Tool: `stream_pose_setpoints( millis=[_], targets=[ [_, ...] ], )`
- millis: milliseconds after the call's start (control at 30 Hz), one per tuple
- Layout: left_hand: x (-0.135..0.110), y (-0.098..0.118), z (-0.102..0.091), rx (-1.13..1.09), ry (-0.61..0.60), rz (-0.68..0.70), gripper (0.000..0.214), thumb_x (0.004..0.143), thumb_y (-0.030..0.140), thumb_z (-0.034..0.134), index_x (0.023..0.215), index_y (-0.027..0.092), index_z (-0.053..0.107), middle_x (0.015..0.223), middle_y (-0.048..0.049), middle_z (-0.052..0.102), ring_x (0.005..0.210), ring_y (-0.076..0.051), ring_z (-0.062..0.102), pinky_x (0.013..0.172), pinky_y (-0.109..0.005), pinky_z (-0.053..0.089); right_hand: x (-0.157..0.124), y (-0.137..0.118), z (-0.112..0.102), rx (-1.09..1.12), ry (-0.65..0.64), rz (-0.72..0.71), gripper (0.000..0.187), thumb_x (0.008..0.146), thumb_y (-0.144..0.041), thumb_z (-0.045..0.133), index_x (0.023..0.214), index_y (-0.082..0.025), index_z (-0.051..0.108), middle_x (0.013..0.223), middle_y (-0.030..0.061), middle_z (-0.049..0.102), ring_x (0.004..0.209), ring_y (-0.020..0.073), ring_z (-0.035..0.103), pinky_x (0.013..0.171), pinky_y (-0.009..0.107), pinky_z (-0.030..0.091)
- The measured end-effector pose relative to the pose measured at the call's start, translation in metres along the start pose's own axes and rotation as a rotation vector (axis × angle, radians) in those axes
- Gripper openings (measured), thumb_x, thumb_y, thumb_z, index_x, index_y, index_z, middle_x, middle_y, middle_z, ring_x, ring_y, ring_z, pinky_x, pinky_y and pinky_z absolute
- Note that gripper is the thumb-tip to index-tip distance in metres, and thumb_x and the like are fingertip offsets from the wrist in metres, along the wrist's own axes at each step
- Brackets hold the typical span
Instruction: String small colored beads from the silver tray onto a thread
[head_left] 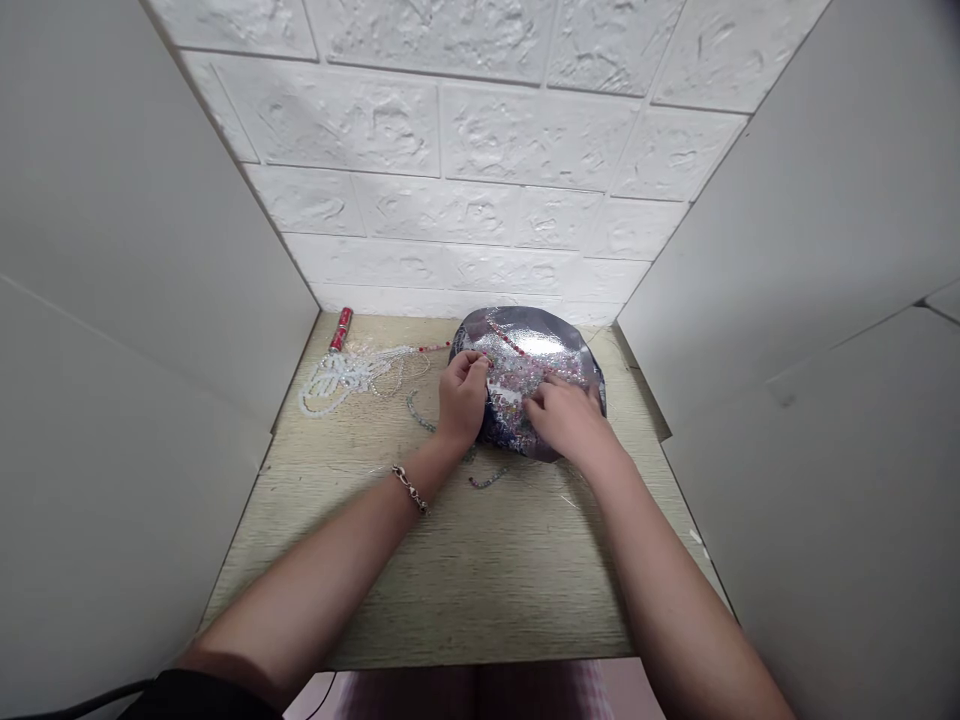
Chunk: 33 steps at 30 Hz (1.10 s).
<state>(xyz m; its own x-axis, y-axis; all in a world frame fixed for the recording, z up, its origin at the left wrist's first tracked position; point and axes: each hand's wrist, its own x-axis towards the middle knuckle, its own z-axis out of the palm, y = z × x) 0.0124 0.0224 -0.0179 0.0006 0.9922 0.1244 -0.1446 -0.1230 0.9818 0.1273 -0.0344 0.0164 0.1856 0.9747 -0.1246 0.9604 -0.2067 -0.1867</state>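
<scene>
A round silver foil tray (525,330) lies at the far side of the wood-grain table, holding a mass of small pink, red and white beads (521,365). My left hand (463,395) is at the tray's left rim, fingertips pinched among the beads; I cannot tell what they hold. My right hand (566,420) rests on the beads with its fingers spread. A long white bead strand (352,380) with red beads at its end runs toward the tray. Short green bead strands (420,412) lie near my left hand. A chain bracelet (410,490) circles my left wrist.
A small red cylinder (341,330) stands at the far left of the wood-grain table (480,590). White side panels (150,300) and a white brick-textured back wall (450,200) enclose the table. A black cable (82,700) crosses the lower left corner.
</scene>
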Motion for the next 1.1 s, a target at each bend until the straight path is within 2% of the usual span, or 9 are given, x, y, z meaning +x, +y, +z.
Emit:
stream_pose_setpoints(
  millis=[233,467,767,900,1100],
  targets=[
    [-0.0005,0.0010,-0.0002,-0.009,-0.026,-0.021,0.011,0.072,0.027,0.049,0.065,0.018,0.049,0.045,0.0073,0.032,0.041,-0.006,0.031,0.041,-0.018,0.029,-0.0018,-0.0002,0.0030,-0.006,-0.074,0.073,0.048,0.084,-0.038,0.032,0.124,-0.012,0.041,0.144,0.0122,0.022,0.129,0.0298,0.023,0.104,0.048,0.011],
    [-0.0010,0.0007,-0.0003,-0.007,-0.041,-0.022,0.011,0.072,0.027,0.049,0.065,0.018,0.048,0.045,0.0073,0.032,0.041,-0.006,0.030,0.041,-0.018,0.029,-0.0018,-0.0017,0.0044,-0.011,-0.097,0.057,0.057,0.085,-0.039,0.028,0.138,-0.020,0.019,0.145,0.0078,0.021,0.129,0.0295,0.022,0.104,0.048,0.010],
    [-0.0011,0.0005,0.0004,-0.004,-0.039,-0.019,0.011,0.071,0.027,0.049,0.065,0.018,0.048,0.045,0.0074,0.032,0.040,-0.006,0.030,0.041,-0.018,0.028,-0.0037,-0.0042,0.0052,-0.030,-0.116,-0.017,0.049,0.086,-0.032,0.026,0.134,-0.025,0.030,0.144,0.0028,0.025,0.126,0.0287,0.026,0.102,0.050,0.018],
    [-0.0011,0.0007,0.0008,-0.008,-0.031,-0.028,0.010,0.071,0.026,0.050,0.065,0.018,0.048,0.046,0.0072,0.033,0.041,-0.006,0.031,0.041,-0.019,0.029,-0.0038,-0.0036,0.0067,-0.030,-0.128,-0.044,0.049,0.086,-0.032,0.025,0.135,-0.027,0.030,0.144,0.0013,0.025,0.126,0.0307,0.026,0.101,0.054,0.018],
    [-0.0010,0.0010,0.0013,-0.007,-0.025,-0.020,0.011,0.071,0.026,0.050,0.064,0.018,0.048,0.046,0.0067,0.035,0.042,-0.007,0.034,0.042,-0.019,0.030,-0.0035,-0.0029,0.0088,-0.031,-0.187,-0.051,0.050,0.086,-0.032,0.028,0.136,-0.035,0.024,0.147,0.0000,0.016,0.130,0.0341,0.019,0.100,0.059,0.014]
  ],
)
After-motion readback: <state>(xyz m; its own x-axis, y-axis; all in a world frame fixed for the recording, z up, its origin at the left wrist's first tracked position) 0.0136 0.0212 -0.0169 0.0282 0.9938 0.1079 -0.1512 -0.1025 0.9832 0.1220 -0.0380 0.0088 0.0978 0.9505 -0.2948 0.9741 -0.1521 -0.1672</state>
